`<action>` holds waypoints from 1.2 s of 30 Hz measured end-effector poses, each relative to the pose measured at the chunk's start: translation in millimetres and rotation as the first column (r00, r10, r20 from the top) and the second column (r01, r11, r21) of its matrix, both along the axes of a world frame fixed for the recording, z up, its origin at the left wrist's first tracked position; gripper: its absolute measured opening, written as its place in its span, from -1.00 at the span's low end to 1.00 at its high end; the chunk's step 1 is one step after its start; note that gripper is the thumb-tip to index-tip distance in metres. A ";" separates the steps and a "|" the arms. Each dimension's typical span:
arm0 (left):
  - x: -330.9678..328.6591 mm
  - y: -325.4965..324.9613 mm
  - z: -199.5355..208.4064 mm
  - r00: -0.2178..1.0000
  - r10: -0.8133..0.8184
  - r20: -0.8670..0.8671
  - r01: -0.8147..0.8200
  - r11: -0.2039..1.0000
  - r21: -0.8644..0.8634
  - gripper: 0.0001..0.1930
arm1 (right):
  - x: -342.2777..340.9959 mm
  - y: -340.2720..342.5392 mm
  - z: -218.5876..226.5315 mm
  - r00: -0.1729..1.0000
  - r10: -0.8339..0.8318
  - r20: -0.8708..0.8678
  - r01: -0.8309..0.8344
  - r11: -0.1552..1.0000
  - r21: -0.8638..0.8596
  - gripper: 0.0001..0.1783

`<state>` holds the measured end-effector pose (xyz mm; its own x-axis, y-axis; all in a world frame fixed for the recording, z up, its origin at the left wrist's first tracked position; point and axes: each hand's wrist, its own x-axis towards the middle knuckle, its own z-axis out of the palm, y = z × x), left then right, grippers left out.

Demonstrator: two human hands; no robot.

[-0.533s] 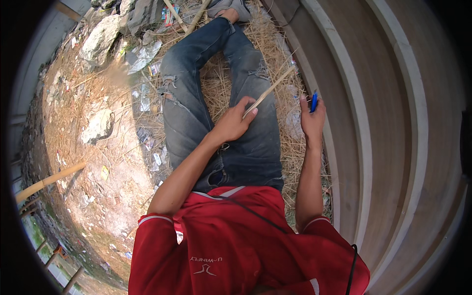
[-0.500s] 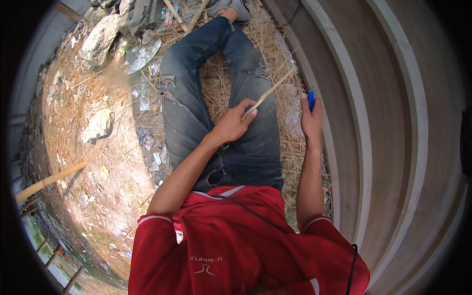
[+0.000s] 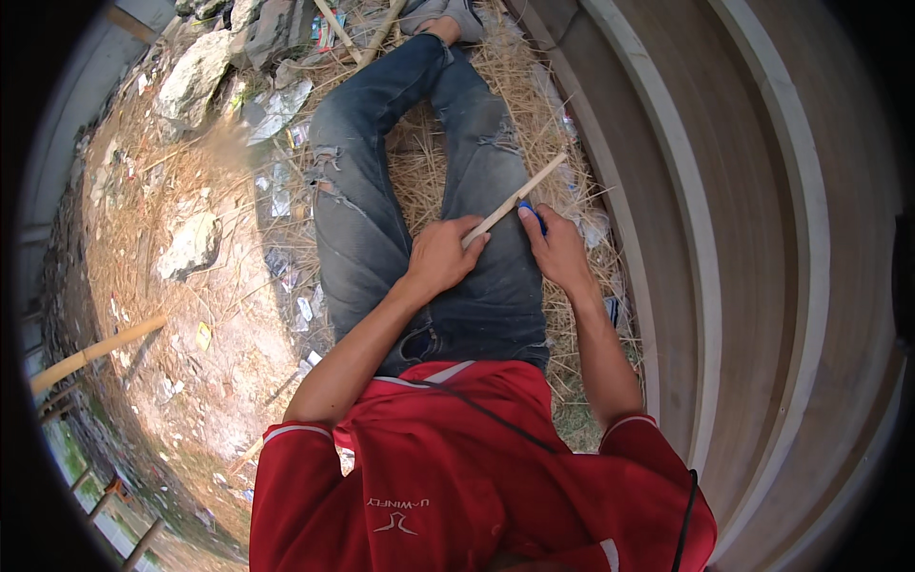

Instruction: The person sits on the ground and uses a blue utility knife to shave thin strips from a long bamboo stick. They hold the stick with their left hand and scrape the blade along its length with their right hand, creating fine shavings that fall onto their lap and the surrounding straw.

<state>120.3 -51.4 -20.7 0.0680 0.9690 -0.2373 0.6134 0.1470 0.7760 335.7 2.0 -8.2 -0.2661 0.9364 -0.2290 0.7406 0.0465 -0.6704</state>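
Observation:
A pale, thin wooden stick (image 3: 515,195) slants up to the right over my thigh in torn jeans (image 3: 486,276). Its lower end is pinched between the thumb and fingers of my left hand (image 3: 444,255). Close to the stick's right side, my right hand (image 3: 562,250) is closed round a blue-handled knife (image 3: 534,217). The knife's front end meets or nearly meets the stick around its middle. Its blade is too small to make out, and most of the handle is hidden by my fingers.
Dry straw (image 3: 581,334) and litter surround my outstretched legs. Close on the right rises a ribbed brown wall (image 3: 753,238). Pale rocks (image 3: 193,81) lie at the far left, and a bamboo pole (image 3: 100,353) juts in from the left edge.
My right hand has come left with the knife, from beside the wall to the stick. The left hand has shifted slightly down and left, and the stick's far tip is lower.

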 end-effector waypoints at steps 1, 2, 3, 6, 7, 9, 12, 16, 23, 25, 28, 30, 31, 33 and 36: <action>1.0 -1.1 -3.0 1.000 0.011 0.007 -0.011 1.000 0.018 -0.63 | 0.3 0.8 -1.8 1.000 0.008 0.005 -0.008 1.000 -0.001 -0.47; 1.9 -2.3 -5.1 1.000 0.023 0.014 -0.023 0.999 0.036 -0.65 | 0.4 1.4 -3.6 1.000 0.017 0.009 -0.017 1.000 -0.003 -0.47; 2.3 -2.9 -6.5 1.000 0.025 0.008 -0.026 0.999 0.045 -0.65 | -0.9 1.8 -5.7 0.999 0.016 0.030 -0.016 1.000 -0.016 -0.46; 2.6 -4.8 -5.3 0.999 0.026 -0.022 -0.026 0.999 0.033 -0.66 | -5.5 2.1 -11.8 0.996 0.020 0.083 -0.017 0.999 -0.037 -0.44; 2.0 -4.8 -0.5 0.999 0.020 -0.040 -0.020 1.000 0.003 -0.66 | -5.7 2.3 -13.7 0.995 0.022 0.094 -0.019 0.999 -0.030 -0.43; 0.4 -7.1 1.2 0.998 0.009 -0.058 -0.011 0.999 -0.030 -0.65 | -6.1 1.8 -19.8 0.990 0.045 0.133 -0.042 0.999 -0.031 -0.42; -8.9 -15.5 -1.3 0.998 0.012 -0.070 -0.014 0.999 -0.030 -0.63 | -9.6 0.6 -29.4 0.977 0.092 0.190 -0.087 0.996 -0.035 -0.40; -15.7 -28.0 2.6 0.992 0.028 -0.119 -0.029 1.000 -0.010 -0.65 | -18.3 -1.7 -31.1 0.969 0.112 0.219 -0.113 0.994 -0.009 -0.39; -29.8 -61.1 7.8 0.990 0.071 -0.125 -0.071 0.997 0.002 -0.67 | -18.2 -0.9 -32.0 0.971 0.063 0.231 -0.064 0.998 -0.003 -0.39; -39.6 -80.4 13.5 0.992 0.069 -0.109 -0.069 0.998 -0.001 -0.67 | -9.5 10.7 -38.2 0.959 -0.050 0.278 0.045 0.999 0.023 -0.38; -51.6 -101.0 26.4 0.993 0.100 -0.066 -0.102 0.994 -0.026 -0.68 | 14.6 21.3 -55.7 0.941 -0.178 0.287 0.176 0.984 0.034 -0.36; -53.5 -103.6 30.4 0.990 0.121 -0.070 -0.125 0.991 -0.056 -0.68 | 21.3 21.7 -59.2 0.944 -0.261 0.199 0.257 0.965 0.050 -0.37; -50.8 -98.9 31.0 0.988 0.123 -0.090 -0.129 0.989 -0.070 -0.68 | 19.1 20.0 -56.0 0.950 -0.272 0.154 0.266 0.962 0.062 -0.37; -44.4 -88.4 28.2 0.985 0.123 -0.120 -0.129 0.991 -0.041 -0.68 | 16.1 16.4 -44.0 0.951 -0.303 0.059 0.298 0.951 0.087 -0.39; -31.6 -67.7 17.3 0.981 0.091 -0.169 -0.083 0.995 0.052 -0.71 | 7.9 6.0 -39.2 0.977 -0.213 -0.008 0.212 0.970 0.115 -0.41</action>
<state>88.6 -119.1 -3.5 -0.0548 0.9793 -0.1950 0.7242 0.1734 0.6674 343.5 8.0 -47.4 -0.0575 0.9914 -0.1177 0.7446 -0.0359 -0.6665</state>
